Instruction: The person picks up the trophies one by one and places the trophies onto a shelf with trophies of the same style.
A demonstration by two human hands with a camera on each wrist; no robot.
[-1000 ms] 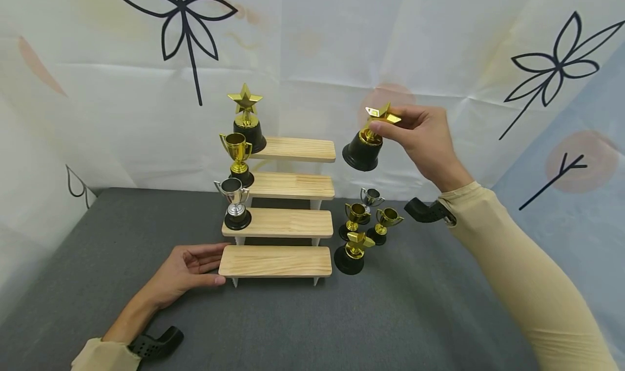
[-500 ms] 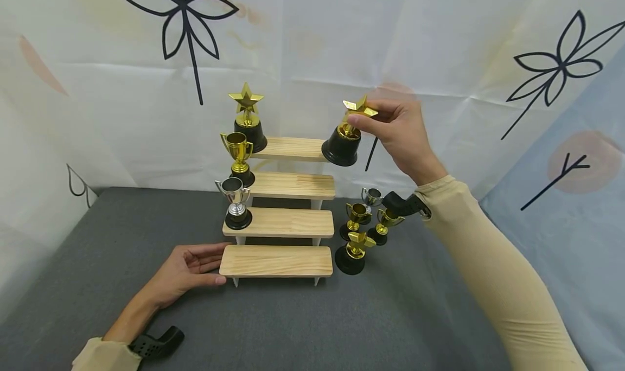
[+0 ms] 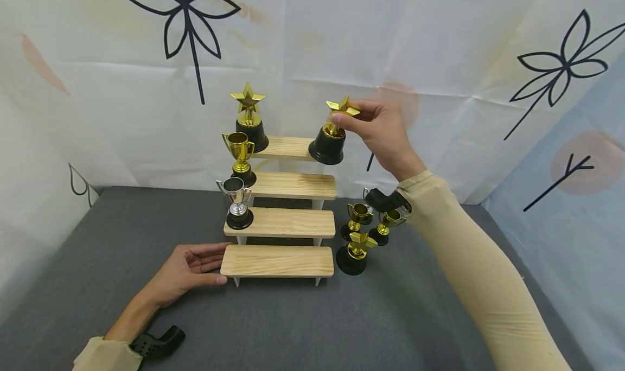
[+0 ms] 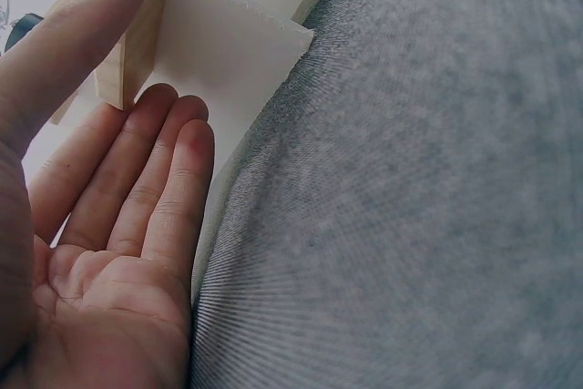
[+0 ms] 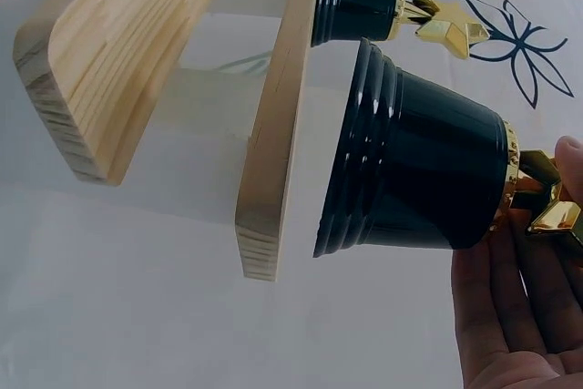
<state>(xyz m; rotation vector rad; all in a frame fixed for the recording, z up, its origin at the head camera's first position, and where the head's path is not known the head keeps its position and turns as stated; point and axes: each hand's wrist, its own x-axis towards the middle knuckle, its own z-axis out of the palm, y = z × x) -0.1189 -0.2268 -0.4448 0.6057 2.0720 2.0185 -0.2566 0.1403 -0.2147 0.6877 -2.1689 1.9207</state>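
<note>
My right hand pinches a gold star trophy just under its star. Its black base hangs close over the right end of the top step, and a gap between base and wood shows in the right wrist view. A four-step wooden display stand stands on the table. At the stand's lowest step, my left hand touches the left end with relaxed, nearly straight fingers. Down the stand's left side are another star trophy, a gold cup trophy and a silver cup trophy.
Right of the stand, a small star trophy and two gold cup trophies stand on the grey table. A silver cup behind them is mostly hidden by the right wrist's black camera mount. A patterned cloth hangs behind.
My right hand has carried the star trophy leftward and slightly down, from beside the stand to over the top step's right end. The left hand has stayed in place.
</note>
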